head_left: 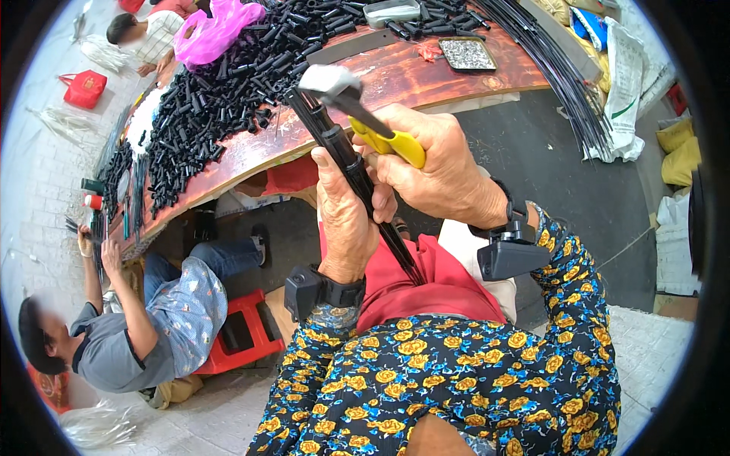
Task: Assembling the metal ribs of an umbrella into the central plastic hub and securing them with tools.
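**One bundle, one tool, two busy hands**

Just above centre, the left hand is closed around one bundle of black rods, its thumb laid along the side. The bundle slants from 11 to 5 o'clock; its slim, smooth rods are too tightly packed to count, and stepped, glossy sleeves surround its upper part. The right hand is curled firmly around one yellow-handled tool, whose dark shaft points to 10 o'clock and ends in a pale, blurred head. Whether its fingertips also touch the bundle, I cannot tell.

On the reddish, glossy wooden worktop lie one heap of short black tubes at 11 o'clock, beyond counting, one crinkled pink plastic bag, and one dark-rimmed rectangular tray at 1 o'clock. Long rods overhang the edge at 2 o'clock. Two co-workers sit at 8 and 10 o'clock. Open dark floor spreads between 2 and 3 o'clock.
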The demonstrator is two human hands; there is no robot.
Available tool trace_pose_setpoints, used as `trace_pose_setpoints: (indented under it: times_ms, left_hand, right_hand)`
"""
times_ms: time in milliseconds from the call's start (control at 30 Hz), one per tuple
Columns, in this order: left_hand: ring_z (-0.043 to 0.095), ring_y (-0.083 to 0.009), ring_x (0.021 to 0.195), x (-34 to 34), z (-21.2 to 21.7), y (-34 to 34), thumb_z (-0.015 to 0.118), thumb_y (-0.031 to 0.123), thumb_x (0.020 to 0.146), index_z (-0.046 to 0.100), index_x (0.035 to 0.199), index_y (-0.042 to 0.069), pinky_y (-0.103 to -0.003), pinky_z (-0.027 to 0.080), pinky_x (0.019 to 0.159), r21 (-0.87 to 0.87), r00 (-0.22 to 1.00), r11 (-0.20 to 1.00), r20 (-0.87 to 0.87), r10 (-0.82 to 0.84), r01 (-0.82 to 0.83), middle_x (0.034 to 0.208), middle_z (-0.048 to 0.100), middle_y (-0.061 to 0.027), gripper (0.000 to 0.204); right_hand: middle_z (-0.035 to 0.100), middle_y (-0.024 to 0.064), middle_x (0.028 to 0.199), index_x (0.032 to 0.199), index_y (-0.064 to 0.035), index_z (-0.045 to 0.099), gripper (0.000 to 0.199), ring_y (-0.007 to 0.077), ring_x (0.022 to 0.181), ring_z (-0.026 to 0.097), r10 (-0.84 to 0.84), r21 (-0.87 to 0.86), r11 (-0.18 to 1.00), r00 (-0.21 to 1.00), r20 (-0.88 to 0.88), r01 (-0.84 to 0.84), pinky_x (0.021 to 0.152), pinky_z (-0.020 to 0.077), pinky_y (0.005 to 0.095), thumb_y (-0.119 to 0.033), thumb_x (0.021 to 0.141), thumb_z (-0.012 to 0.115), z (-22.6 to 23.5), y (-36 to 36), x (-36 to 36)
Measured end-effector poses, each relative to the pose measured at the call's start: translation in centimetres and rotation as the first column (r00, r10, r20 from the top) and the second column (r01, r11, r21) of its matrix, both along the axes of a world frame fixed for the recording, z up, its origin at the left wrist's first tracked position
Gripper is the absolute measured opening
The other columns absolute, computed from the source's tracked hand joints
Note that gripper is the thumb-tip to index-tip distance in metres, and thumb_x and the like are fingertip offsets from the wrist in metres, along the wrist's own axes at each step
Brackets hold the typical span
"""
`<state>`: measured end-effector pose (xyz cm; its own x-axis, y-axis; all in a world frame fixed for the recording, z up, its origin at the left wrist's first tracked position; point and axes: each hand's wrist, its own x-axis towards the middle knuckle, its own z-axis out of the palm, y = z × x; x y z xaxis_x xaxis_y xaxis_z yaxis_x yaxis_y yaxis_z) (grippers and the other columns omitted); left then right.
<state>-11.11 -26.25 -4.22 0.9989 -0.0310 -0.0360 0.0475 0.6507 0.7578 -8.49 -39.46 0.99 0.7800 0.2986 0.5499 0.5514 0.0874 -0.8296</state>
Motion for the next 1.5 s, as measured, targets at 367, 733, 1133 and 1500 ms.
trace_pose_setpoints:
  times_ms: [367,733,1133,1500]
  left_hand:
    - [0.039,-0.0115,0.039,-0.1,0.1,0.4,0.032,0.071,0.09,0.052,0.109,0.01,-0.025,0.032,0.038,-0.007,0.99,0.993,0.08,-0.116,0.117,0.052,0.047,-0.0036,0.067]
    - [0.042,-0.009,0.043,-0.1,0.1,-0.1,0.036,0.07,0.09,0.051,0.121,0.007,-0.023,0.033,0.038,-0.032,0.999,0.999,0.037,-0.039,0.04,0.06,0.051,-0.0022,0.072]
    - [0.036,-0.0107,0.043,-0.3,0.6,0.1,0.04,0.073,0.086,0.053,0.11,0.014,-0.025,0.029,0.039,0.034,1.0,0.999,0.007,-0.002,0.002,0.062,0.047,-0.002,0.064]
    - [0.029,-0.0091,0.04,0.1,0.4,1.3,0.031,0.078,0.085,0.042,0.138,0.003,-0.025,0.024,0.039,0.108,0.994,0.993,0.09,-0.061,0.051,0.05,0.036,0.0019,0.093]
  right_hand:
    - [0.068,0.0071,0.091,0.105,0.0039,0.062,0.026,0.0115,0.082,0.064,0.17,-0.065,0.978,0.942,-0.29,-0.197,0.076,0.0526,0.0265,0.004,0.079,0.063,1.3,-1.3,0.9]
    - [0.065,0.0087,0.079,0.104,0.0064,0.059,0.024,0.014,0.058,0.066,0.191,0.062,0.981,0.891,-0.412,-0.181,0.054,0.0552,0.0266,0.006,0.08,0.062,1.2,-1.1,0.0]
    - [0.062,0.0059,0.069,0.095,0.0045,0.058,0.012,0.0103,0.052,0.062,0.168,0.155,0.98,0.935,-0.312,-0.125,0.045,0.0518,0.0242,0.0,0.084,0.056,0.1,-0.2,0.0]
    - [0.062,0.0111,0.07,0.088,0.0019,0.064,0.016,0.0147,0.066,0.059,-0.378,-0.11,0.914,0.918,0.121,0.391,0.061,0.048,0.0305,-0.009,0.077,0.061,0.1,-2.0,5.3]
